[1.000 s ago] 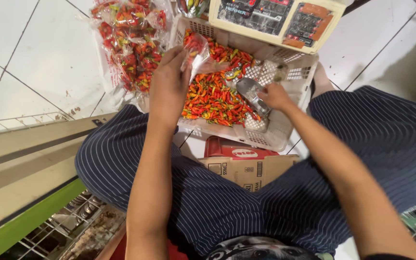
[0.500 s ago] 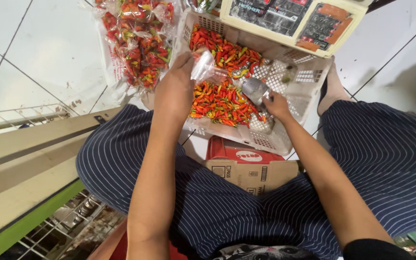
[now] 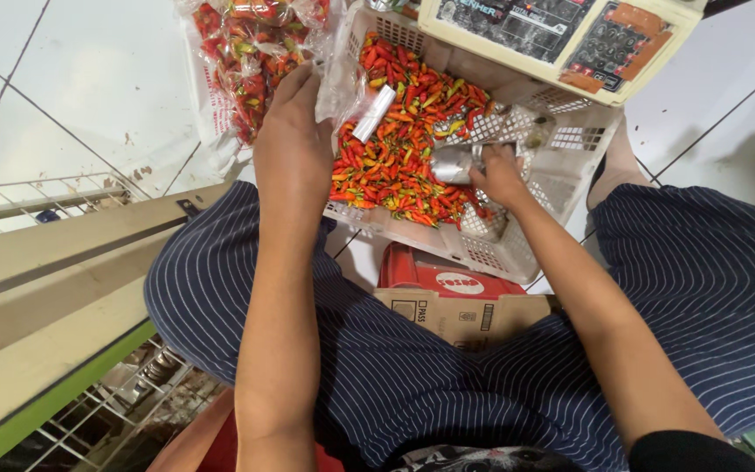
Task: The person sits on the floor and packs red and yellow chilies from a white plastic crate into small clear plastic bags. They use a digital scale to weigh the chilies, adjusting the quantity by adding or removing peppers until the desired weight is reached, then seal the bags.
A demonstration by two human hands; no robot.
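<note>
While the person sat with both legs spread in dark striped trousers, a white perforated plastic basket stood on the tiled floor in the upper middle of the frame, holding a heap of small red, orange and green chillies. At the upper centre the left hand lay at the basket's left rim, its fingers closed on the edge of a clear plastic bag that hung open over the chillies; the thumb side was hidden, so how firmly it pinched could not be told. Just right of centre the right hand was clenched around the handle end of a shiny metal scoop, whose bowl lay on the chilli heap, touching the peppers. A pale rolled or folded strip lay aslant on the chillies beside the bag. Against the basket's left side, in the upper left of the frame, sat a large clear sack of the same mixed chillies, touching the left hand's knuckles. Over the basket's far rim, at the top right, a cream weighing scale with a dark keypad rested. Below the basket, between the knees, stood a brown cardboard box with a red flap. Along the lower left ran a beige and green shelf edge with wire racking beneath it
</note>
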